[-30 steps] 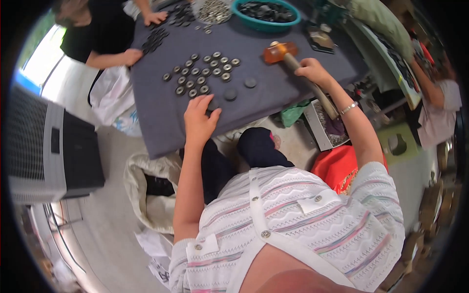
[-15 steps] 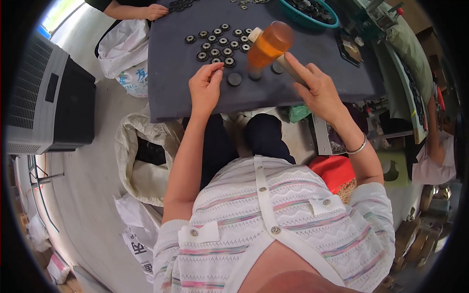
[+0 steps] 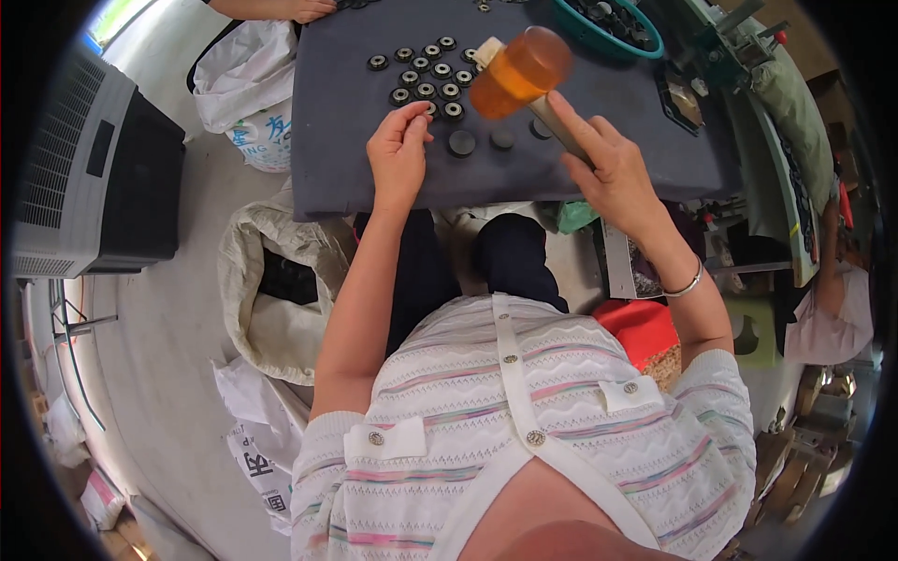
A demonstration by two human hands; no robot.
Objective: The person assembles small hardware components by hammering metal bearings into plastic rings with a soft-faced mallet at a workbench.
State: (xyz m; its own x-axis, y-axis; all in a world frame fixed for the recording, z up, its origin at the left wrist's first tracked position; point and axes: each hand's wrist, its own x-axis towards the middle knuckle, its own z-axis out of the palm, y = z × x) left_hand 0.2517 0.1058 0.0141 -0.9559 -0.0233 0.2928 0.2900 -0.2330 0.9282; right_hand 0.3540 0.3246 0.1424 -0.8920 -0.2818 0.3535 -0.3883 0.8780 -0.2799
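Note:
In my right hand point(image 3: 606, 173) is the handle of a mallet with an amber, see-through head point(image 3: 522, 73). The head hangs above the dark table, just beyond a loose row of black discs. Those are a left disc point(image 3: 461, 142), a middle disc point(image 3: 501, 137) and a right disc point(image 3: 540, 128), the last partly behind the handle. My left hand point(image 3: 400, 154) is closed in a pinch, fingertips at the near edge of a group of black wheels with metal centres point(image 3: 426, 91). One wheel is partly covered by those fingertips; whether they grip it cannot be made out.
A teal basin point(image 3: 613, 33) of black parts stands at the far right of the table point(image 3: 341, 122). Beyond it is a green machine point(image 3: 725, 47). Another person's hand point(image 3: 309, 9) rests at the far left edge. An open white sack point(image 3: 248, 323) stands on the floor at left.
The mallet head, blurred and over the middle disc before, is now steadier and higher, leaving that disc in full sight. My left hand stays by the wheels. The whole view has shifted slightly.

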